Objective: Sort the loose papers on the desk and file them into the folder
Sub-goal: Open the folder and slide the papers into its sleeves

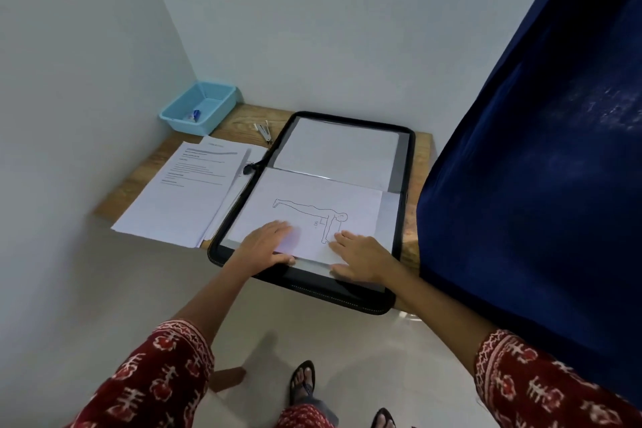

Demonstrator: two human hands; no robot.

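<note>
A black zip folder (410, 156) lies open on the wooden desk (243, 122). Its far half holds a blank white sheet (337, 149). On its near half lies a sheet with a line drawing of a figure in a plank pose (312, 208). My left hand (267, 243) rests flat on that sheet's near left part, its thumb at the sheet's near edge. My right hand (357, 257) presses flat on the sheet's near right corner. A stack of printed papers (187, 191) lies left of the folder, overhanging the desk's front edge.
A light blue plastic tray (199, 106) with a small blue item sits at the desk's back left corner. A stapler (264, 131) lies behind the papers. A dark blue curtain (538, 149) hangs close on the right. White walls close the left and back.
</note>
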